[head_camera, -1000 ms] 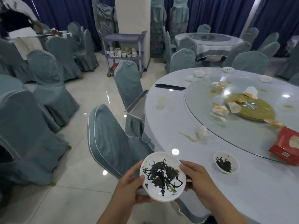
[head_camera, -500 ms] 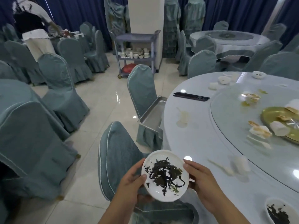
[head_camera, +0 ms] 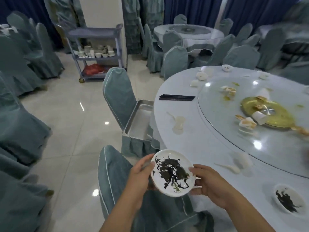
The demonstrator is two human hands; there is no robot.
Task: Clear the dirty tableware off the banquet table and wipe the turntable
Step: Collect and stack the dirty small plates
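Observation:
Both hands hold a small white plate (head_camera: pixel 173 173) smeared with dark sauce, above a covered chair beside the banquet table (head_camera: pixel 197 148). My left hand (head_camera: pixel 140 176) grips its left rim and my right hand (head_camera: pixel 212 186) grips its right rim. The glass turntable (head_camera: pixel 234 141) carries a gold platter (head_camera: pixel 267 113) with food scraps and crumpled napkins. A second sauce-stained dish (head_camera: pixel 289 200) sits on the table at lower right. Black chopsticks (head_camera: pixel 177 97), white spoons and small cups lie on the tablecloth.
A metal tray (head_camera: pixel 138 121) rests on a chair seat (head_camera: pixel 120 96) at the table's left edge. A grey service cart (head_camera: pixel 97 52) with white crockery stands by a pillar at the back. Covered chairs and other round tables surround the tiled floor.
The view has swung back to the right, bringing more of the turntable and the second dish into sight. Both hands keep holding the plate, now a little higher and nearer the table.

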